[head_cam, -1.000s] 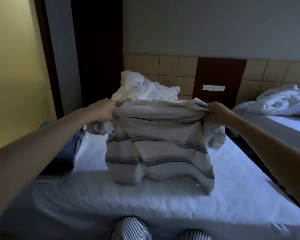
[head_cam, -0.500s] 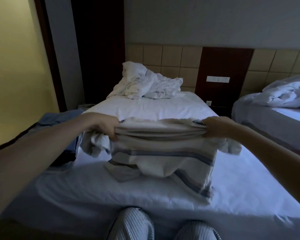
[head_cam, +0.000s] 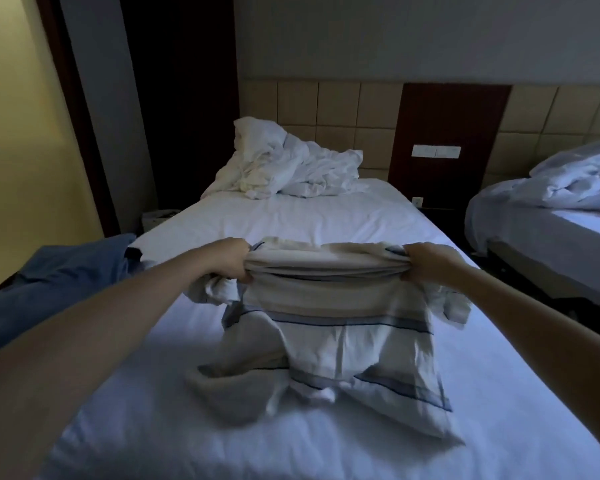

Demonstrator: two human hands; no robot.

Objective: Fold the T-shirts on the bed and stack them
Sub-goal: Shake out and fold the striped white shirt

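Left hand (head_cam: 231,259) gripped the striped T-shirt (head_cam: 333,327) at the 9 o'clock end of its top edge. Right hand (head_cam: 426,263) gripped the 3 o'clock end. Fingers were curled into bunched cloth, hands apart, the edge stretched between them. The shirt hung over the middle of the bed (head_cam: 291,216), its lower part crumpled on the sheet toward 6 o'clock. A white duvet (head_cam: 284,168) was heaped at 12 o'clock. Blue cloth (head_cam: 59,282) lay at 9 o'clock, a second bed (head_cam: 534,244) at 3 o'clock.

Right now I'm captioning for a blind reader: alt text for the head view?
The left hand and right hand hold a striped T-shirt by its bunched top edge, its bottom crumpled on the white bed. Rumpled bedding lies by the headboard.
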